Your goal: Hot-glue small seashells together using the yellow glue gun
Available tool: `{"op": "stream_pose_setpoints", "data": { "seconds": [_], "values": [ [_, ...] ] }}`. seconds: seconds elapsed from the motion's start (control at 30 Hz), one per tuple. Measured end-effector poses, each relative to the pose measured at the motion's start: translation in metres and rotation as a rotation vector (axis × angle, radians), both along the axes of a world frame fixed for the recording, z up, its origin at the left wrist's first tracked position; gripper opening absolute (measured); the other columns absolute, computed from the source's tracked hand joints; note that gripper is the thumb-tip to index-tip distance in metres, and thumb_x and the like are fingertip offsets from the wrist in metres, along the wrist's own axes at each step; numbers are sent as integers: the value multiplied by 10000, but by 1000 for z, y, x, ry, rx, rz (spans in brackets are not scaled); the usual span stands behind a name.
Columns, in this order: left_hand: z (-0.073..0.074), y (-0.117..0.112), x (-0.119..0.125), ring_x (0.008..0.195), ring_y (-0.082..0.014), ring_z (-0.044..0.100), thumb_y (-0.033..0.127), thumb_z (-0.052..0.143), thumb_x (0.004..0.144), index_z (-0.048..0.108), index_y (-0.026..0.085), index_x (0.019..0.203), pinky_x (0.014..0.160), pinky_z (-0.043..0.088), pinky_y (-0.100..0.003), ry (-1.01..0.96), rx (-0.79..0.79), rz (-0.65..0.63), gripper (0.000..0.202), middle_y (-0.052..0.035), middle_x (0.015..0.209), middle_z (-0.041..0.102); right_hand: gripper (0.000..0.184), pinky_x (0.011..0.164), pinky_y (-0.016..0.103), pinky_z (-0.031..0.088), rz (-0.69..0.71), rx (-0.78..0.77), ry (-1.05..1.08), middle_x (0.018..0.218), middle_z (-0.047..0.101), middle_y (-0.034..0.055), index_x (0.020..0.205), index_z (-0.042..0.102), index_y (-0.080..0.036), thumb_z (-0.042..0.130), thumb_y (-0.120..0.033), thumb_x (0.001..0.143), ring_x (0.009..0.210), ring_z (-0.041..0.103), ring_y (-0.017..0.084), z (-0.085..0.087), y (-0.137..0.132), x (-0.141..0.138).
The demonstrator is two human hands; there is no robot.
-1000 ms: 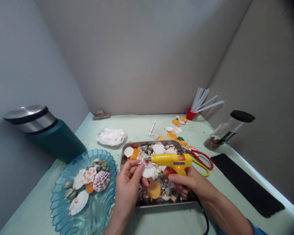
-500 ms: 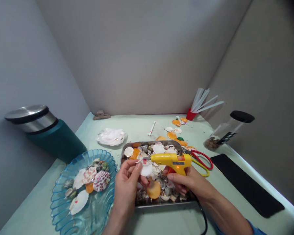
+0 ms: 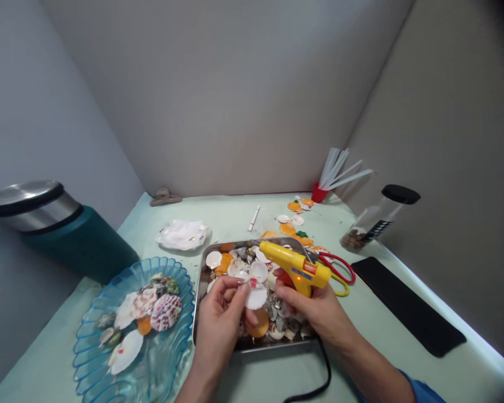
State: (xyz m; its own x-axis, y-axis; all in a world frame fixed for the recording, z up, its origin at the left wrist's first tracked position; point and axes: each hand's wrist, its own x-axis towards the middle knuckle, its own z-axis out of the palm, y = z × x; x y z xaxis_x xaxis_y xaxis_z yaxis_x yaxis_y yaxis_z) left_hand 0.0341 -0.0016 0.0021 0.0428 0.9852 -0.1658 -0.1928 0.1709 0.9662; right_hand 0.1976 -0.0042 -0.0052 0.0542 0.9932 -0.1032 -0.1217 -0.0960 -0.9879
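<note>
Over a metal tray (image 3: 196,308) full of loose seashells, my left hand (image 3: 222,313) pinches a white scallop shell (image 3: 257,299) with a red mark near its upper edge. Its fingers are closed, and a small pale piece shows at the fingertips, too small to name. My right hand (image 3: 319,310) is wrapped around the handle of a yellow hot glue gun (image 3: 289,259), whose orange light is lit. The gun's nozzle points up and left, apart from the shell, and its black cord (image 3: 325,375) runs down to the table.
On the left stand a scalloped blue plate (image 3: 82,341) with shells and a teal bottle (image 3: 84,246). Behind the tray lie a white plastic bundle (image 3: 182,234) and a marker (image 3: 254,218). Red-and-yellow-handled scissors (image 3: 340,264), a jar (image 3: 372,221), glue sticks (image 3: 336,168) and a black slab (image 3: 407,305) sit right.
The glue gun has tilted, its nozzle swinging up and away from the shell. My left hand still grips the shell, now showing more of its face. The whole view has shifted slightly.
</note>
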Motion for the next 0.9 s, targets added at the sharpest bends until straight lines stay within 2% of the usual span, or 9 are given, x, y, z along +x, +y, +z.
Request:
{"op": "stream_pose_setpoints", "data": {
  "seconds": [0.4,0.6,0.7,0.9],
  "values": [
    [-4,-3,3,368,-87,508,407,669,727,522,176,778,414,397,-168,-10,-6,-54,278,39,421,568,339,437,207,402,3,-8,62,659,569,-35,926,641,-166,769,-346,670,468,471,75,-3,0,-4],
    [-6,-1,4,386,-90,515,390,689,709,572,153,895,427,409,-175,-4,-24,-43,324,31,451,592,341,440,206,392,-36,0,68,602,549,-44,939,631,-161,755,-349,683,459,463,79,0,-1,-5],
    [-7,-1,4,387,-95,510,403,690,704,595,142,871,424,400,-176,22,-35,-34,323,22,419,582,348,429,207,378,-62,-17,68,574,537,-48,928,632,-158,760,-351,668,447,451,81,2,-1,-7],
    [-6,-1,4,380,-92,508,423,693,693,584,155,799,421,401,-176,27,-35,-44,308,23,424,581,343,440,209,387,-30,-16,57,616,550,-45,946,627,-165,744,-356,687,455,463,80,-2,-1,-6]
  ]
}}
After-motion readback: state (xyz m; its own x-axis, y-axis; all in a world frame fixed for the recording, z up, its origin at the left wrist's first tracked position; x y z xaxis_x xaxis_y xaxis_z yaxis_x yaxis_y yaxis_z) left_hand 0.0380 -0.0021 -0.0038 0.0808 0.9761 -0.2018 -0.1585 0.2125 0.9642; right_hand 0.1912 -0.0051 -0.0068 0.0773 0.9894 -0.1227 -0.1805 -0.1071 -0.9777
